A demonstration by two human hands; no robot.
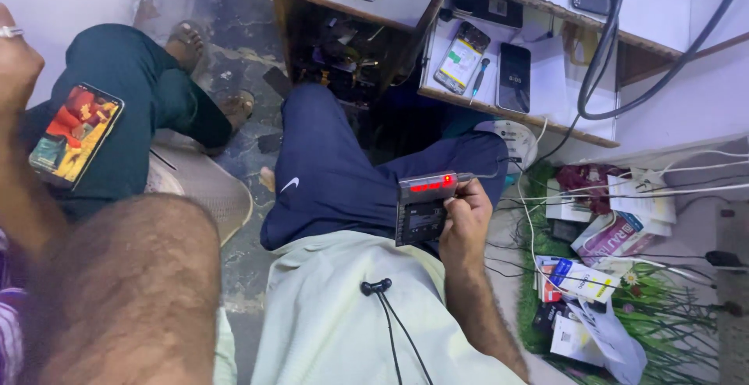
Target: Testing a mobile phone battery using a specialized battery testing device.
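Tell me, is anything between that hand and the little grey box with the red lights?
No, nothing visible. The right hand already grips the grey box by its right edge, fingers against the casing, held over the lap. A thin cable runs off its top toward the desk shelf. The left hand is raised far to the side, away from it.

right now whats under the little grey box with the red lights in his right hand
The grey box rests over a thigh in dark blue trousers, gripped at its right edge by the right hand. The cloth right beneath it is covered, so nothing more shows there.
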